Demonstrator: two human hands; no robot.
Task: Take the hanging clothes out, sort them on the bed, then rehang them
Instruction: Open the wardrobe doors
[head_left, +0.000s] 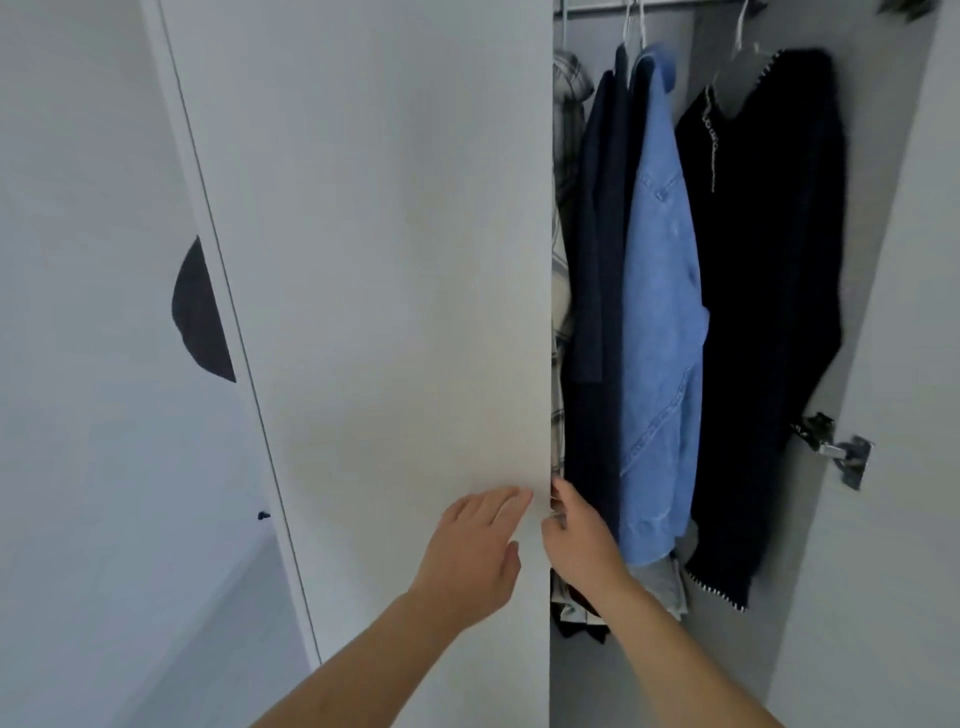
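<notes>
The white wardrobe door (374, 291) filled the middle of the view, and everything else sat in relation to it. The left hand (475, 545) lay against the door's face near its right edge, fingers straight and slightly spread, holding nothing. The right hand (576, 535) was just past that same edge, its fingers curled round the edge and hidden behind it, so it appeared to grip the door. The two hands were close together, on either side of the edge, not touching.

To the right of the door, inside the open wardrobe, the clothes hung from hangers on a rail (660, 5) at the top. Nearest the door edge was a plaid shirt (566, 104), mostly hidden by the door. Next to it hung a dark navy garment (597, 249), then a blue denim shirt (660, 322) touching it, then, with a small gap, a black garment with white-stitched trim (769, 291), farthest from the door. Below the denim shirt's hem some crumpled fabric (660, 582) lay low in the wardrobe; what it was could not be made out.

Beyond the black garment, a metal hinge (836, 447) was fixed to the wardrobe's right side. Left of the door, a neighbouring white door (93, 322) had a dark half-round handle (200, 317) at its edge.
</notes>
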